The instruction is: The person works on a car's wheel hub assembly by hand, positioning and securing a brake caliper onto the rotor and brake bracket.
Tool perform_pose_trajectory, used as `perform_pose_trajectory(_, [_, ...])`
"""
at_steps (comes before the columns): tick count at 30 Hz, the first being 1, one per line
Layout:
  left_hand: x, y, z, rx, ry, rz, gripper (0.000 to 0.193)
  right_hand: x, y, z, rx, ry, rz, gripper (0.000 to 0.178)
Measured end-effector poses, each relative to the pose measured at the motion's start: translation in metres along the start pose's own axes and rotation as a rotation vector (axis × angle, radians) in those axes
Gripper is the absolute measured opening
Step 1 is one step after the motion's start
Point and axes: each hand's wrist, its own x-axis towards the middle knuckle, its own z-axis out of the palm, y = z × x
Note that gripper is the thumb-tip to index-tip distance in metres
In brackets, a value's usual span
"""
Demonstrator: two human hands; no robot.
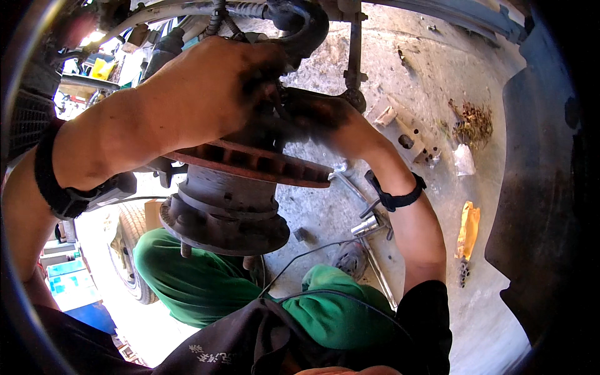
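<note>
Brake disc (250,164) sits centre on the hub (225,212), and your left hand (206,94) and right hand (319,122) are both clamped on the greasy parts just above it. Greasy fingers could slip there and catch the disc's edge.

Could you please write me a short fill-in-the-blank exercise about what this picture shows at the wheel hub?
1. Both hands, the left hand and the right hand, work just above the rusty brake ____.
2. The person's trousers are ____ in colour.
3. Each wrist wears a ____ band.
4. The socket wrench lies on the concrete ____.

Missing words: disc; green; black; floor
</note>
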Motion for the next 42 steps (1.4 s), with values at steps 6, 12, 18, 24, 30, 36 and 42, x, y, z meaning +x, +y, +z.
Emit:
perform_pose_trajectory(6, [-0.001, 0.001, -0.002, 0.026, 0.015, 0.008, 0.025, 0.003, -0.008, -0.004, -0.022, -0.016, 0.067, 0.04])
perform_pose_trajectory(12, [0.0, 0.001, 0.0, 0.022, 0.019, 0.015, 0.027, 0.003, -0.001, -0.002, 0.015, -0.006, 0.053, 0.039])
perform_pose_trajectory(18, [-0.002, 0.004, -0.002, 0.039, -0.006, -0.025, 0.024, 0.002, 0.001, -0.001, -0.018, -0.004, 0.039, 0.039])
perform_pose_trajectory(24, [-0.001, 0.006, -0.005, 0.046, -0.053, -0.059, 0.023, 0.002, -0.005, -0.003, 0.03, -0.02, 0.088, 0.037])
perform_pose_trajectory(30, [-0.001, 0.007, -0.004, -0.012, -0.044, -0.054, 0.025, 0.002, 0.001, 0.006, 0.046, 0.061, 0.018, 0.033])
perform_pose_trajectory(36, [0.001, 0.01, -0.008, 0.0, -0.114, -0.11, 0.03, -0.001, -0.001, 0.001, 0.083, 0.067, 0.05, 0.03])
perform_pose_trajectory(42, [-0.001, 0.002, 0.0, -0.017, 0.019, -0.017, 0.022, 0.001, 0.004, 0.003, -0.02, 0.06, -0.053, 0.03])
